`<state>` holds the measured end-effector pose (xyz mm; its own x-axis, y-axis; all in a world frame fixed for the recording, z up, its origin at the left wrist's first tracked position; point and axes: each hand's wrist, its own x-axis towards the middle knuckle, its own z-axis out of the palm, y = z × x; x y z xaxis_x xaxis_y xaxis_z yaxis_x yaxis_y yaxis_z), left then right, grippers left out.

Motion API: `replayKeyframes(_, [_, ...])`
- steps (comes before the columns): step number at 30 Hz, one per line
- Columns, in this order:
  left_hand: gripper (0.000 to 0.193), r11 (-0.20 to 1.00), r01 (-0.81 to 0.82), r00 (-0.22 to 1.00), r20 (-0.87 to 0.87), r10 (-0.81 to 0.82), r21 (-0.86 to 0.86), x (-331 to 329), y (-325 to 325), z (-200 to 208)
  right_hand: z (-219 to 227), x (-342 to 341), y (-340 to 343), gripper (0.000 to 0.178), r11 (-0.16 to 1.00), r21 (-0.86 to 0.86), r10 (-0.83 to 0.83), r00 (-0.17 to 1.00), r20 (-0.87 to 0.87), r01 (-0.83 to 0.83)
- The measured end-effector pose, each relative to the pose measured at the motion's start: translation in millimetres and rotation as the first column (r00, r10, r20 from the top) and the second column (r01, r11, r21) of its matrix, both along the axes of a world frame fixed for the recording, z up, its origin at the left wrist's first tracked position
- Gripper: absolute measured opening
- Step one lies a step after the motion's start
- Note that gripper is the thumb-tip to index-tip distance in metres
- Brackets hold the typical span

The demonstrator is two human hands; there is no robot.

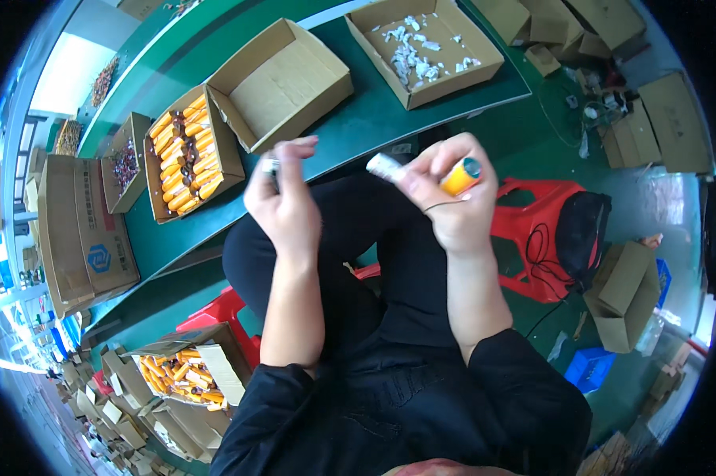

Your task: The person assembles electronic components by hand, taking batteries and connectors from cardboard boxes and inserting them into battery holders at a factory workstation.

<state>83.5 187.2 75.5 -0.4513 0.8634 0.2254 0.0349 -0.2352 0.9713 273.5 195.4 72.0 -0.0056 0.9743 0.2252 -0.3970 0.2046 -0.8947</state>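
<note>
My right hand [457,190] is closed around an orange cylinder [462,176] with a teal end. From between the thumb and fingers of that same hand, a white, crumpled-looking piece [386,167] sticks out toward the left. My left hand [285,198] is raised above my lap with its fingers curled. A small dark and silvery thing [271,168] shows at those fingers, too small to name. Both hands are apart from each other, in front of the table edge.
On the green table [358,119] stand a box of orange cylinders [191,159], an open cardboard box [283,79] and a box with white scraps [421,55]. More orange pieces fill a carton [185,377] at lower left. A red stool [524,230] holds a black bag [584,234].
</note>
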Motion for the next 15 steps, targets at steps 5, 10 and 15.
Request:
replayKeyframes(5, [0.044, 0.990, 0.141, 0.792, 0.600, -0.110, -0.004, -10.8, 0.1, 5.7, 26.4, 21.6, 96.1, 0.016, 0.988, -0.031, -0.122, 0.889, 0.442, 0.151])
replayKeyframes(10, [0.041, 0.938, 0.325, 0.508, 0.815, -0.278, 0.118, -7.4, 1.7, 5.4, -3.7, 26.1, 237.4, 0.028, 0.969, 0.241, -0.240, 0.452, 0.859, 0.056])
replayKeyframes(15, [0.040, 0.931, 0.341, 0.470, 0.834, -0.290, 0.132, -14.1, 6.1, 0.4, -23.9, 10.3, 288.5, 0.031, 0.992, 0.019, 0.008, 0.212, 0.977, -0.124])
